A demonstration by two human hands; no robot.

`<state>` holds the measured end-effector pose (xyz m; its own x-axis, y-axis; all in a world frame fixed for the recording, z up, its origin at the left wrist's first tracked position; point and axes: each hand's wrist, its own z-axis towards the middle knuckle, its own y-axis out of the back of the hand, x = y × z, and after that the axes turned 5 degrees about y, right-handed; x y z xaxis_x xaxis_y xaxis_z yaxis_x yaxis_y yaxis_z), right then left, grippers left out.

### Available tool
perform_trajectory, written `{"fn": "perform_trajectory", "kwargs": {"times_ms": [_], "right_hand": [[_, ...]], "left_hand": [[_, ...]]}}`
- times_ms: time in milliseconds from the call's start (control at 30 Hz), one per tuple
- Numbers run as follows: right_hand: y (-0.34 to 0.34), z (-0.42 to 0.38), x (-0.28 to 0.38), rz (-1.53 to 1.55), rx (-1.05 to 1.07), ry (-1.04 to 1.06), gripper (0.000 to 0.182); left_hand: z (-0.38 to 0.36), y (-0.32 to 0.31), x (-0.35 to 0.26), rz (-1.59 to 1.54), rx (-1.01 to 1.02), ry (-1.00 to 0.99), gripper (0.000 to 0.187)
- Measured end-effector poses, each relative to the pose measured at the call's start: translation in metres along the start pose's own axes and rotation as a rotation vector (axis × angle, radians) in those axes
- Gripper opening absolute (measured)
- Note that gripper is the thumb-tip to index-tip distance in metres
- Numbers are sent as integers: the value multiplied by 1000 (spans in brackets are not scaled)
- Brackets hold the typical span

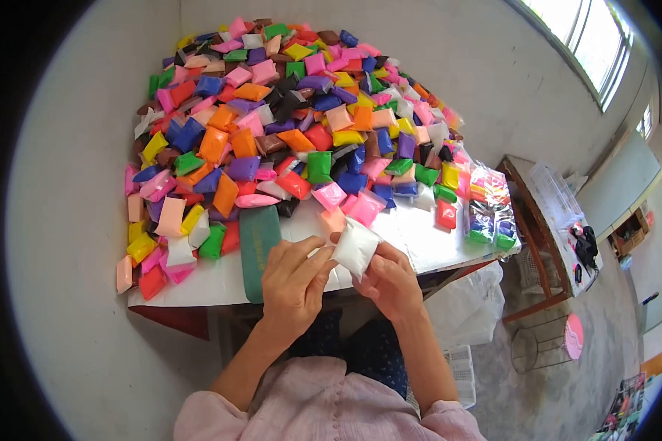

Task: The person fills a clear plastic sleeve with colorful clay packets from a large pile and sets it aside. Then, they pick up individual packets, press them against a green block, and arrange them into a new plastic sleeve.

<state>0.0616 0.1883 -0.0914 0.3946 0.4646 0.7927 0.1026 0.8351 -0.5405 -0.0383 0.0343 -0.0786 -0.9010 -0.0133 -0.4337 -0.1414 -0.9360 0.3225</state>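
Note:
A small white pillow-shaped packet (355, 248) is held up between my two hands, just above the table's front edge. My right hand (392, 281) grips its lower right side between thumb and fingers. At its left edge, my left hand (295, 273) has bent fingers with the tips close to or touching the packet; whether they pinch it is hard to see. Under and behind my left hand lies a flat green case (260, 250) with faint lettering. Pink packets (364, 208) lie on the table just beyond the white one.
A large heap of packets in many colours (272, 110) covers the table (412, 246) up against the walls. Clear bags of mixed packets (490, 206) sit at the right corner. Further right stand a wooden table (541, 250) and a pink-topped stool (573, 336).

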Motion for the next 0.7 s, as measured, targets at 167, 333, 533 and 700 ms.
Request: {"fn": "perform_trajectory", "kwargs": {"times_ms": [167,333,533,700], "right_hand": [[-11,7,3,-17,-69,-20,35],[-13,-2,-10,-610,-221,73,21],[-27,-15,-3,-1451,-137,481,24],[-27,-10,-5,-1621,-39,604,19]], "left_hand": [[4,8,0,-23,56,77,19],[-3,9,12,-38,58,85,16],[-8,7,12,9,30,104,14],[-8,8,7,78,71,61,12]]}}
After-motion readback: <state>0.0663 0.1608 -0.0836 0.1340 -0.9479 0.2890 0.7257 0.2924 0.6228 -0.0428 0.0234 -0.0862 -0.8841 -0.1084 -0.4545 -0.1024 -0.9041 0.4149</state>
